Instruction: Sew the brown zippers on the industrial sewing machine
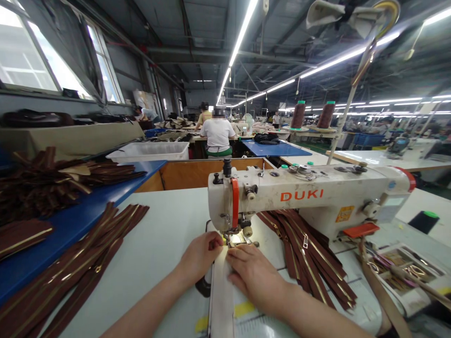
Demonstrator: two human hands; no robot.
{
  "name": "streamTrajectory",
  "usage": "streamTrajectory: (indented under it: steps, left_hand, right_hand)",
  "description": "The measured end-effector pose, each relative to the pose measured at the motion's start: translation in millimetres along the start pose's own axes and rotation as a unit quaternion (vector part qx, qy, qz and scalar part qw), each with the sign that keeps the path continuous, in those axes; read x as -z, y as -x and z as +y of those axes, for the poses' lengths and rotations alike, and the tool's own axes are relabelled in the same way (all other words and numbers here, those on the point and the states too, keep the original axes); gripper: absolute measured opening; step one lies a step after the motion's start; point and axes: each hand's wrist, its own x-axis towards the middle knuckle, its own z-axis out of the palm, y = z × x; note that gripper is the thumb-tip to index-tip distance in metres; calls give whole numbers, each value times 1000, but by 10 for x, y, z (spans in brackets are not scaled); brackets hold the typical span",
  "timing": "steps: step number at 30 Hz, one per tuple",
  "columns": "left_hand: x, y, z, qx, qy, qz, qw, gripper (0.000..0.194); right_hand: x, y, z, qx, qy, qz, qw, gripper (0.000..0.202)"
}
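Viewed remotely, I have a pale tabletop [162,225] with a machine [303,185] toward its right edge. Brown zippers [75,263] lie along the left edge; a second bundle [315,258] fans out beneath the machine. The right hand [255,274] rests palm down, fingers together; the left hand [202,256] curls, its pinch beyond my telling. Both adjoin the presser foot [229,240].

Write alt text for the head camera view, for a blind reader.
The wearer's left hand and right hand are at the needle end of a white DUKI sewing machine on a pale table. Bundles of gold-toothed brown zippers lie on both sides of the hands. Beyond the machine, another person in a white top sits facing away.
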Motion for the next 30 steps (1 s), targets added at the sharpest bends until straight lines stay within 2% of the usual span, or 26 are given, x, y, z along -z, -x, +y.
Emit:
streamTrajectory:
  steps: [6,14,23,30]
  left_hand:
    - [-31,-28,-16,21,-2,18,1000,14]
    - [-58,-72,-26,32,0,26,999,12]
    - [-91,-20,-38,25,-1,41,999,13]
    - [-88,7,-16,10,-13,53,998,14]
  right_hand:
    - [-59,-15,43,-1,-22,21,1000,22]
    - [-18,-35,34,-12,-20,12,1000,19]
    - [-51,46,24,44,-26,21,998,18]
    - [-30,77,0,51,-31,23,998,18]
